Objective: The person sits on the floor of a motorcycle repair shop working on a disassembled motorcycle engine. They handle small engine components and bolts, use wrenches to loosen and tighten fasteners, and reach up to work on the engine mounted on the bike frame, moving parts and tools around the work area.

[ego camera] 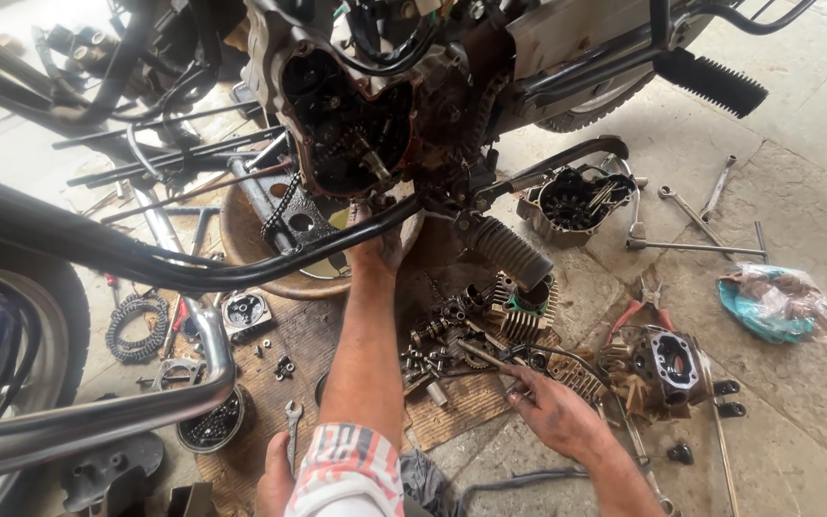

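Note:
My left hand [375, 247] reaches up under the open crankcase [346, 124] of a motorcycle, just below the black footrest bar [241, 268]. That bar hides its fingers, so its grip is unclear. My right hand [552, 407] rests low among loose engine parts on a cardboard mat [461, 402]. Its fingertips pinch a short metal rod-like tool [480, 354]. A finned cylinder [524, 311] lies just beyond it, and a cylinder head [667, 369] sits to its right.
An engine side cover [576, 201], spanners [691, 206] and a T-handle wrench [696, 247] lie on the concrete at right, with red-handled pliers [638, 311] and a plastic bag of rags [777, 302]. A round pan [270, 273] sits under the engine. A chain [136, 325] and a bowl of parts [212, 421] lie left.

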